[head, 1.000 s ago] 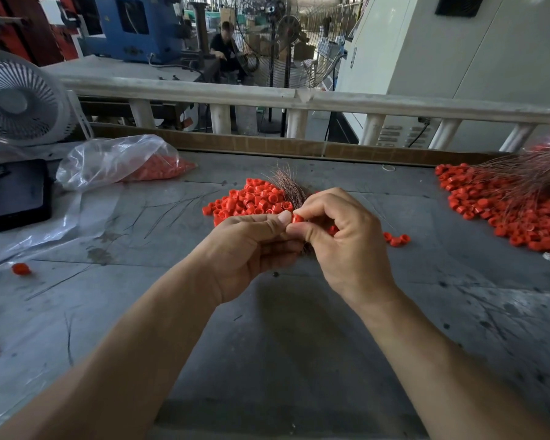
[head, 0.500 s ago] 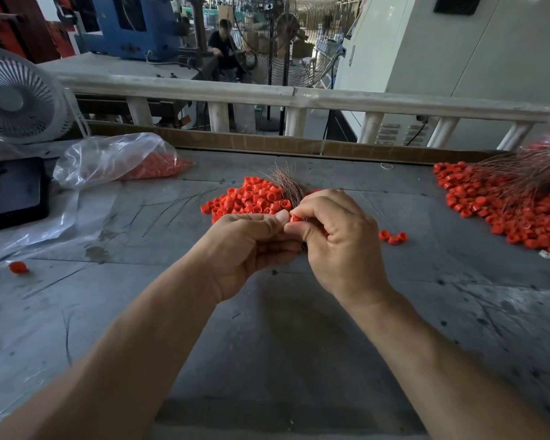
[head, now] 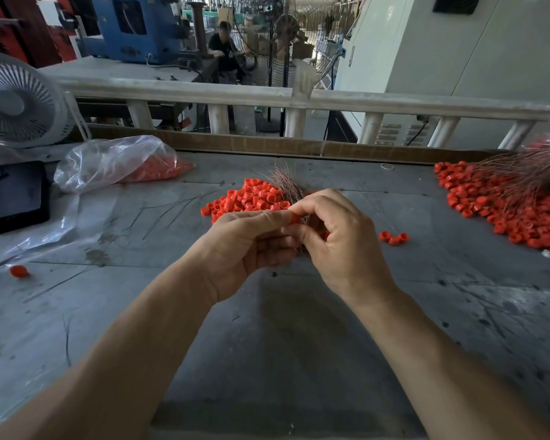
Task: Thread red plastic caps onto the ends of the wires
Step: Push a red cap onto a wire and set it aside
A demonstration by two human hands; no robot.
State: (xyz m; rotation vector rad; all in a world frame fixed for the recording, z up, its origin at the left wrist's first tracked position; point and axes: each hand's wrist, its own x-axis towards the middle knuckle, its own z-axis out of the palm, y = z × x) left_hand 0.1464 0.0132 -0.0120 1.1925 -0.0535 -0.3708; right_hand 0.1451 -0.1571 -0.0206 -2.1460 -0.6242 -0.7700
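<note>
Over the middle of the grey table, my left hand (head: 246, 246) grips a bundle of thin wires (head: 287, 183) whose ends fan out upward behind my fingers. My right hand (head: 337, 236) pinches a small red cap (head: 295, 218) right at the left thumb tip, against the wires. More red shows inside the curled right fingers. Just behind my hands lies a pile of loose red caps (head: 251, 198). Where the cap meets a wire is hidden by my fingers.
A heap of red caps with wires (head: 515, 204) fills the right side. Three loose caps (head: 393, 238) lie right of my hands, one stray cap (head: 19, 270) far left. A clear bag of caps (head: 121, 163), a black tablet (head: 13, 196) and a fan (head: 15, 104) stand left.
My hands stay together over the same spot. The right fingers have shifted slightly round the cap, and the view has tilted a little.
</note>
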